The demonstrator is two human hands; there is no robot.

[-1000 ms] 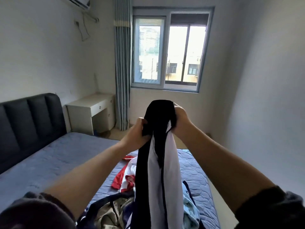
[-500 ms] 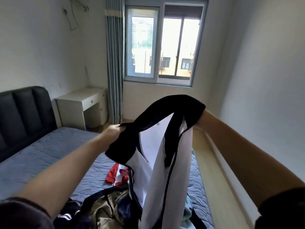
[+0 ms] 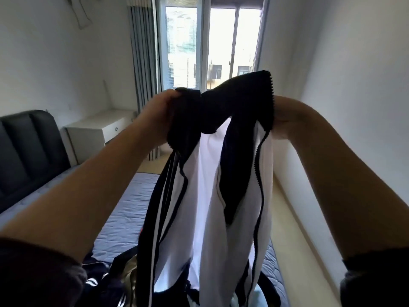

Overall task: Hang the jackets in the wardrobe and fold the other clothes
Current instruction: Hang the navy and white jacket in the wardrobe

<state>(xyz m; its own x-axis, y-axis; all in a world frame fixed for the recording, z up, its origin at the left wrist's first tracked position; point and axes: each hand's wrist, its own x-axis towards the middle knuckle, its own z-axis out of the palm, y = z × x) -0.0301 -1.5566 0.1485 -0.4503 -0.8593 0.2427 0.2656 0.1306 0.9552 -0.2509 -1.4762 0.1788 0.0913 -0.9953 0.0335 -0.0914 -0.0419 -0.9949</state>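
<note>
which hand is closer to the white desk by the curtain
Left. The left hand grips the jacket on the side toward the white desk; the right hand grips its zipper edge on the far side, away from the desk.

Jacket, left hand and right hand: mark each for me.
jacket [image 3: 208, 185], head view, white inner panel.
left hand [image 3: 158, 115], head view, back of hand.
right hand [image 3: 285, 117], head view, heel of hand.
</note>
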